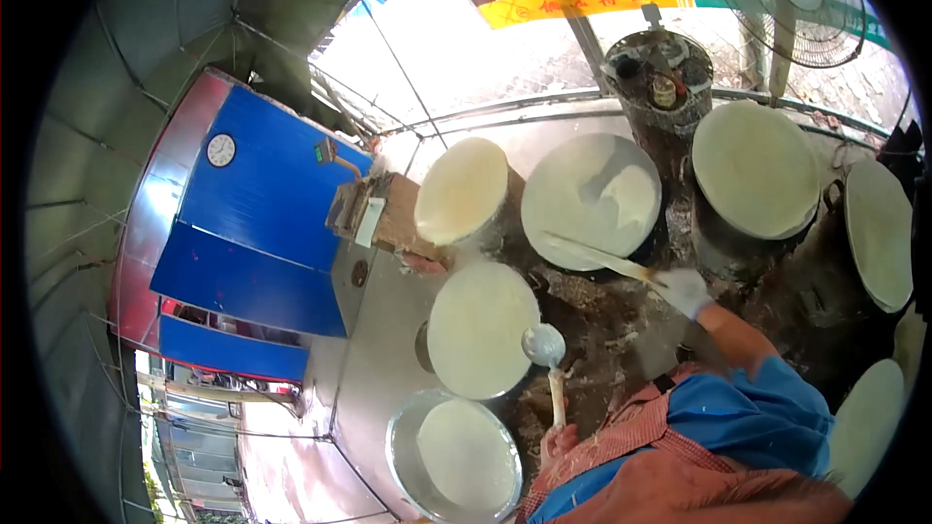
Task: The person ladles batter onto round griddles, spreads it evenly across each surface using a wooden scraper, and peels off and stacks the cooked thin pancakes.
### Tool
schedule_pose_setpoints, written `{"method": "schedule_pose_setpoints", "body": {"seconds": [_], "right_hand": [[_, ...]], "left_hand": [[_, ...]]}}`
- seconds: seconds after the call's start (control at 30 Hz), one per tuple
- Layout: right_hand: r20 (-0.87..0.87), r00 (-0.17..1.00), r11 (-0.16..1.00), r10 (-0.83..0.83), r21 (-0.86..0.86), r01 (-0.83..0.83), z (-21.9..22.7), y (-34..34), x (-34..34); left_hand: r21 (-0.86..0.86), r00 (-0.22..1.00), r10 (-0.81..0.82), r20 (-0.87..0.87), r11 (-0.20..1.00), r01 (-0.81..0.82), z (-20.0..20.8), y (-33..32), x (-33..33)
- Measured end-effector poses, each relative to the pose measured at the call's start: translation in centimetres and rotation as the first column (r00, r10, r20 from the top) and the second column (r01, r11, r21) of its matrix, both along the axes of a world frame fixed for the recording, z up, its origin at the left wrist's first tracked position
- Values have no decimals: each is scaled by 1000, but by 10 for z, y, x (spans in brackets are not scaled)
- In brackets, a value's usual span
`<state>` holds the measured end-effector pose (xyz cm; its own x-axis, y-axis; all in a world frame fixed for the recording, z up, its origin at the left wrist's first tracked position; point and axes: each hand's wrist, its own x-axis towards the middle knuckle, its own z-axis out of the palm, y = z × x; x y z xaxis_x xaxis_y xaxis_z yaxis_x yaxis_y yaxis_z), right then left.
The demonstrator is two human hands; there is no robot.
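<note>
My right hand (682,291), in a white glove, is closed round the handle of a long, flat wooden spatula (602,254). The blade lies across the near part of a round griddle (558,184) coated with pale batter, where a whiter patch and a grey area show. My left hand (556,444), bare and partly hidden by the apron, grips the handle of a ladle (544,344). Its pale-smeared bowl is beside another round griddle (482,330) covered by a pale sheet. Left of that hand stands a metal basin (400,461) of white batter.
More pale-covered round griddles (463,191) stand around, several at the right (757,170). Beyond the middle griddle is a stained barrel (660,68) with small things on top. A caged fan (786,0) is at upper right. A scale (335,157) and wooden box (393,213) stand left.
</note>
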<state>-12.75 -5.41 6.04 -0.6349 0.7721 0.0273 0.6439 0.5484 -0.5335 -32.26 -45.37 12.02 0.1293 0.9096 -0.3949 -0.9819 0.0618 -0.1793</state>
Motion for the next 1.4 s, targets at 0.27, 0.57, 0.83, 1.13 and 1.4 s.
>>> {"method": "schedule_pose_setpoints", "body": {"seconds": [0.27,0.57,0.83,1.13,1.4], "right_hand": [[-194,938,955,-287,19,296,28,106,-27],[-281,855,898,-435,-60,436,4,229,-32],[-407,850,894,-335,-421,150,-22,138,-58],[-557,407,613,-724,-790,9,-43,74,-54],[-286,782,827,-554,-295,478,-9,169,-7]], "left_hand": [[-188,998,-1,62,982,12,26,68,10],[-198,999,-32,32,979,38,-12,70,10],[-186,999,-51,20,981,54,-27,52,-9],[-213,995,-36,94,975,56,-10,41,-55],[-64,967,5,255,998,12,-36,28,-61]]}}
